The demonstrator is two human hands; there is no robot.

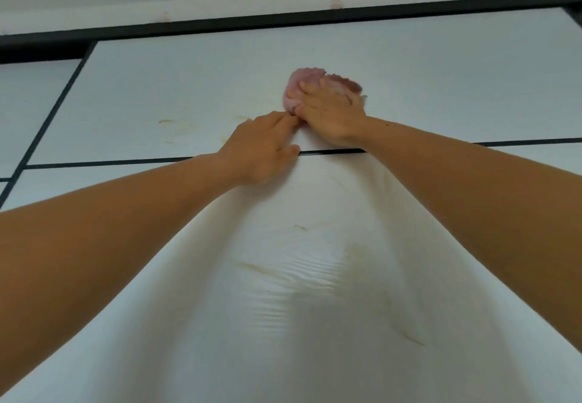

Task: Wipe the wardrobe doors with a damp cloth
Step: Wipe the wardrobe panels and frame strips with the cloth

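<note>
While one pink cloth (pixel 303 80) sits bunched on the upper wardrobe door (pixel 157 87), two hands meet there: the right hand (pixel 330 114) presses it with fingers spread flat, and the left hand (pixel 261 150) rests alongside, loosely bent fingertips touching its lower edge.

- The cloth (pixel 307 79) is pink, soft fabric with a nubbly, ridged pile.
- The wardrobe door (pixel 189 87) is a white, smooth panel with faint wavy grain, a dull sheen and yellowish smears.
- The strips (pixel 94 162) between panels look black and matt.
</note>
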